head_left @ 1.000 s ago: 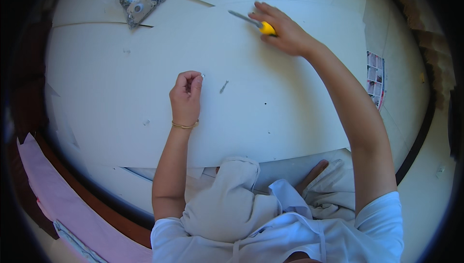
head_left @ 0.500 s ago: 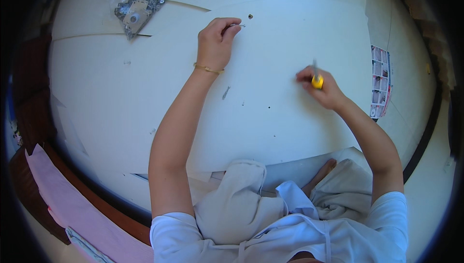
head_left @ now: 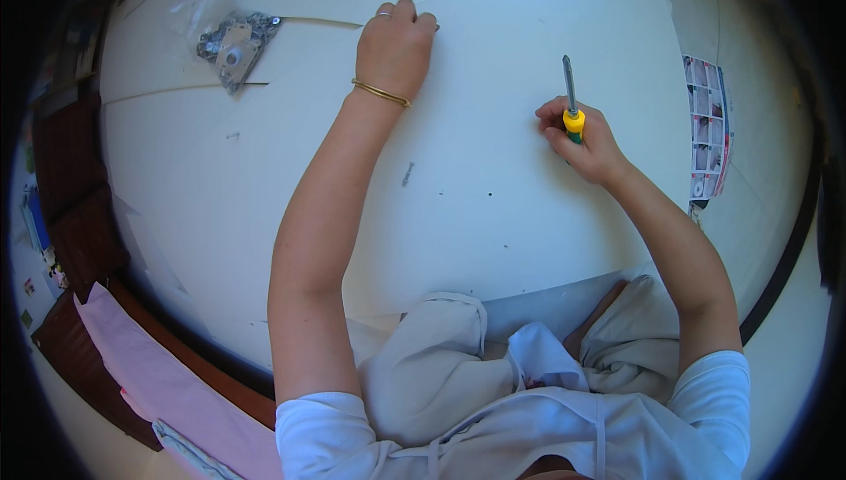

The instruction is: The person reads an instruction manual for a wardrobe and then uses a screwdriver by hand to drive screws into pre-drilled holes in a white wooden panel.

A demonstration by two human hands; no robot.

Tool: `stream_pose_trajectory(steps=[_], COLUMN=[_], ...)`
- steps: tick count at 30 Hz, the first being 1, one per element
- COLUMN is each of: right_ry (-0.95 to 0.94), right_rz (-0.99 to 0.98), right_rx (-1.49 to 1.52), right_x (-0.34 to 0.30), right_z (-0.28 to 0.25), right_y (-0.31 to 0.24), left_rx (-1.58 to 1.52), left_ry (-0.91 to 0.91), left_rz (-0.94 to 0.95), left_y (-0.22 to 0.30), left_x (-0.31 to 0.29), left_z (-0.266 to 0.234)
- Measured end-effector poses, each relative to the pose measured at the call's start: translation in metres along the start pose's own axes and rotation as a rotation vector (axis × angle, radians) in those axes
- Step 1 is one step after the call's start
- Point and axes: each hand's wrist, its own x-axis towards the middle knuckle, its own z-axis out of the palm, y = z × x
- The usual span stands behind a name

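Observation:
My left hand (head_left: 394,50) is over the upper part of a large white board (head_left: 493,110), its back up and its fingers curled down beside a small dark hole (head_left: 437,28) in the surface. The small metal screw it pinched a moment ago is now hidden under the fingers. My right hand (head_left: 589,141) grips a screwdriver (head_left: 574,114) by its yellow and green handle, above the board's right side. The shaft points away from me, its tip touching nothing. A small metal fastener (head_left: 407,173) lies on the board between my arms.
A clear plastic bag of metal hardware (head_left: 236,50) lies at the upper left, by slots in the panels. A printed picture sheet (head_left: 708,127) lies at the right. Small holes (head_left: 490,194) dot the board. A pink cloth (head_left: 163,357) hangs over a brown wooden edge at the lower left.
My left hand has moved forward and turned palm-down, covering the screw at the hole. My right hand stays on the same side, the screwdriver now showing more of its shaft. The view has shifted slightly.

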Motion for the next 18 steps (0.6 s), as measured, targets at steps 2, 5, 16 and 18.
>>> stream_pose_trajectory(steps=[2, 5, 16, 18], right_ry=[-0.004, 0.014, 0.048, 0.055], right_rz=[-0.074, -0.104, -0.101, -0.078], right_rx=[0.013, 0.017, -0.022, -0.053], right_x=[-0.001, -0.002, -0.002, 0.000], right_z=[0.000, 0.001, 0.000, 0.001], right_y=[0.001, 0.002, 0.007, 0.003], left_rx=[-0.220, -0.613, -0.592, -0.615], left_ry=[0.018, 0.032, 0.233, 0.225], left_rz=[-0.136, -0.376, -0.260, -0.228], left_y=[0.001, 0.005, 0.004, 0.002], left_x=[0.003, 0.003, -0.008, -0.007], left_z=[0.000, 0.003, 0.023, 0.026])
